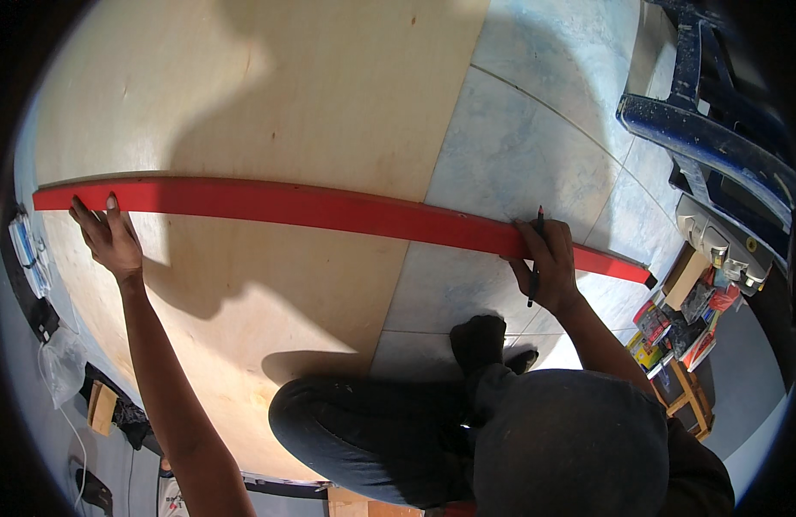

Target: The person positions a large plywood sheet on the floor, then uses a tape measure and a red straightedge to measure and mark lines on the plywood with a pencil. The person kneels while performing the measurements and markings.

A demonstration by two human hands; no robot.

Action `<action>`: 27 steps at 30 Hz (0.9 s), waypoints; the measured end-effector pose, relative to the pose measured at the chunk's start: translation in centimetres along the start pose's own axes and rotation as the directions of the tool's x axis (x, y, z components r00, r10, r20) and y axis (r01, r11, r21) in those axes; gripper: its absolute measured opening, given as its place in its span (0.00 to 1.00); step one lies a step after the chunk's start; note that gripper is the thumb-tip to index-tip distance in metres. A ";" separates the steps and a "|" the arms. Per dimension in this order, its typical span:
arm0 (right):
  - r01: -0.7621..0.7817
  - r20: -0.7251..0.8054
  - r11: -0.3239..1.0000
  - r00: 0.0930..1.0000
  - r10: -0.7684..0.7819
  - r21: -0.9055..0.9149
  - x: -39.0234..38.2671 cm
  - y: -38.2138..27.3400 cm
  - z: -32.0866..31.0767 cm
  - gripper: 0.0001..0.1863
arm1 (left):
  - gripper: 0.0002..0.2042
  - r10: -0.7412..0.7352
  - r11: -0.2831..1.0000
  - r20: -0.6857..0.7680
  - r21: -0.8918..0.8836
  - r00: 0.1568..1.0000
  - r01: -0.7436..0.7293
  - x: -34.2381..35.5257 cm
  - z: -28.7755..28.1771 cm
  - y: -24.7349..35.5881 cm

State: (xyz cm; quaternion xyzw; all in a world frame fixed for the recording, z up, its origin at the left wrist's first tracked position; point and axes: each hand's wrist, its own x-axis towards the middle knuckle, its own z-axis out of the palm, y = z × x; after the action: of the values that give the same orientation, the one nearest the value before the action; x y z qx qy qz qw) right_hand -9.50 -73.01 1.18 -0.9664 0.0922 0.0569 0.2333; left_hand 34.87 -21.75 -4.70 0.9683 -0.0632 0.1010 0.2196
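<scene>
A long red straightedge bar (329, 207) lies across a pale plywood sheet (243, 267) and reaches past the sheet's right edge over the tiled floor. Near its left end, the fingertips and thumb of my left hand (112, 241) grip the bar's near edge. My right hand (549, 267) is closed round the bar farther right, where it passes over the tiles. A dark pencil (538, 226) is tucked between the fingers of that same hand and points upward past the bar. Part of the bar is hidden under my right fingers.
My bent knee (320, 422) rests over the plywood, and a dark-socked foot (480, 340) is on the tiles (501, 121). A dark blue plastic stool or chair (708, 129) stands far right. Below it are a grey case (725, 241) and packets (678, 323). A plastic bag (64, 370) lies left.
</scene>
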 end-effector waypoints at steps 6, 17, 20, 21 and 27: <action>0.009 0.000 1.000 1.000 -0.009 0.004 -0.1 0.1 0.1 0.31 | 0.47 0.019 0.999 -0.008 -0.029 1.000 -0.020 0.1 0.2 -0.8; 0.005 0.045 1.000 0.999 -0.004 -0.018 -0.1 0.1 0.0 0.33 | 0.47 -0.022 0.995 0.011 -0.098 1.000 0.023 0.0 0.0 -0.3; -0.017 0.027 1.000 0.999 0.017 0.002 0.1 -0.2 -0.1 0.31 | 0.48 -0.008 0.996 0.011 -0.092 1.000 0.009 -0.2 0.2 0.0; -0.017 0.024 1.000 1.000 0.017 0.010 0.1 -0.1 -0.1 0.31 | 0.48 -0.007 0.996 0.013 -0.086 1.000 0.008 -0.2 0.2 -0.1; 0.022 0.018 1.000 1.000 -0.022 0.000 0.1 0.1 0.0 0.34 | 0.49 0.119 0.988 0.048 0.088 0.992 -0.123 0.4 0.0 -2.5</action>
State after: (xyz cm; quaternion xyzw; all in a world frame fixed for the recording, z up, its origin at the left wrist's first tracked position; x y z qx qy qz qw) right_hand -9.46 -73.15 1.14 -0.9668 0.0793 0.0631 0.2348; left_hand 35.63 -19.51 -5.62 0.9736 -0.1219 0.0961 0.1672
